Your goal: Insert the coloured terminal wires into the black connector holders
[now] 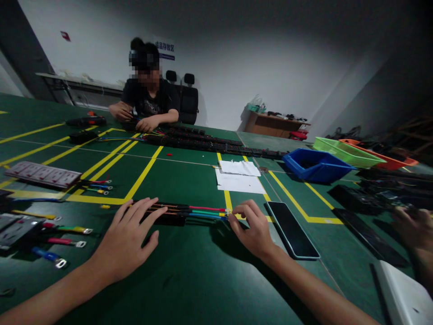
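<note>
My left hand (pixel 130 239) lies flat with its fingers spread across a black strip (pixel 169 220) that has copper-coloured bars along it. Red, green and blue wires (pixel 206 212) run out of the strip's right end, and small metal terminals (pixel 228 211) tip them. At these tips my right hand (pixel 250 225) has its thumb and index finger closed on the wire ends; exactly which ones it grips is hidden. A phone (pixel 294 230) lies on the green table just right of that hand.
White papers (pixel 240 178) lie beyond the wires. Socket strips (pixel 42 174) with terminal-ended leads sit at left. Blue (pixel 318 166), green and orange bins stand at right. A co-worker (pixel 149 99) sits opposite, near long black strips (pixel 209 143). Another person's hand (pixel 412 223) shows at far right.
</note>
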`<state>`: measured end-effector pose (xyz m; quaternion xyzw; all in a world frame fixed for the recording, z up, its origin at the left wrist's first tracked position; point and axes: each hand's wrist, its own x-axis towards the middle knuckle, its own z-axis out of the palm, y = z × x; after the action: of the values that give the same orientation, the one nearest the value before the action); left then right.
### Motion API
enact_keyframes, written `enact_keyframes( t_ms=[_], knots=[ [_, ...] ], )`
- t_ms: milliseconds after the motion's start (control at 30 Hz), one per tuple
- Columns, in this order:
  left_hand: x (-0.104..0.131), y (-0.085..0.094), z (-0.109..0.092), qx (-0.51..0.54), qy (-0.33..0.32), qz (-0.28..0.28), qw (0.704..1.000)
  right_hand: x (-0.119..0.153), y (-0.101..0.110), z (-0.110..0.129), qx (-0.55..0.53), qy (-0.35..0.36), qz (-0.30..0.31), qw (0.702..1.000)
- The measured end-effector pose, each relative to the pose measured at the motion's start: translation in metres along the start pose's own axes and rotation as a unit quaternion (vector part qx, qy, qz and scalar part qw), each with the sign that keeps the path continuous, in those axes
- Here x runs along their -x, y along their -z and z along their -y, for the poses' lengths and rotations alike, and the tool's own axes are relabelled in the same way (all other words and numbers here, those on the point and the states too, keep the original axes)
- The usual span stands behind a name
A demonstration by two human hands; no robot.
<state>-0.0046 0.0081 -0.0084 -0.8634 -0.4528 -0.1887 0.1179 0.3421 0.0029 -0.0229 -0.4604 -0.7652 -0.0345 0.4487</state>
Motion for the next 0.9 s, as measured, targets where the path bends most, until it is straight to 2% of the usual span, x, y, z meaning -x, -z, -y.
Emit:
enact_keyframes(
  t_ms=[267, 400, 700, 767, 900],
  knots=[
    [-0.0019, 0.0017, -0.0010, -0.005, -0.006, -0.002, 1.000, -0.0003, -0.0009, -0.0004, 0.005, 0.030, 0.042, 0.999],
    [-0.0022, 0.0038, -0.0018, -0.016, -0.011, 0.002, 1.000, -0.0021, 0.0010, 0.0024, 0.022, 0.025, 0.113, 0.993],
    [-0.0016, 0.0015, -0.0003, -0.014, -0.014, 0.003, 1.000, -0.0033, 0.0040, 0.0056, 0.038, -0.014, 0.199, 0.979],
    [-0.0011, 0.0013, 0.0001, -0.015, -0.016, 0.003, 1.000, -0.0027, 0.0044, 0.0056, 0.033, -0.014, 0.188, 0.981],
    [-0.0009, 0.0023, -0.0004, -0.010, -0.011, 0.002, 1.000, -0.0013, 0.0049, 0.0050, 0.008, -0.008, 0.121, 0.993]
  ],
)
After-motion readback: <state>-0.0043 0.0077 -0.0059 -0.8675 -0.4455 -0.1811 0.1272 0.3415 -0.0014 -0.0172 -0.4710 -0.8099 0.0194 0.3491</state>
